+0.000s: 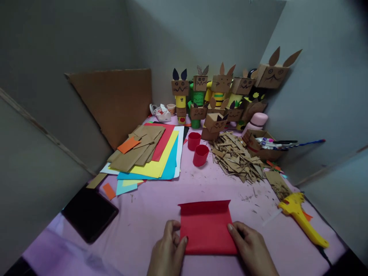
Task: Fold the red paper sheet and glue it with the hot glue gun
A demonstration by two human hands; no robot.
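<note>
A sheet of red paper (207, 232) lies in front of me, its far edge bent up in a narrow strip. My left hand (169, 247) grips the paper's left side, thumb on top near the lower corner and fingers curled at the edge. On the opposite side, my right hand (250, 245) pinches the right edge between thumb and fingers. Two red paper tubes, a nearer one (200, 155) and a farther one (194, 141), stand beyond the sheet.
Coloured paper and cardboard sheets (152, 168) are stacked at left, near a black tablet (90, 214). A yellow glue gun (304, 220) lies at right. Cardboard scraps (238, 157) form a heap before a marker box (260, 147). Several cardboard animal figures (198, 92) stand at the back.
</note>
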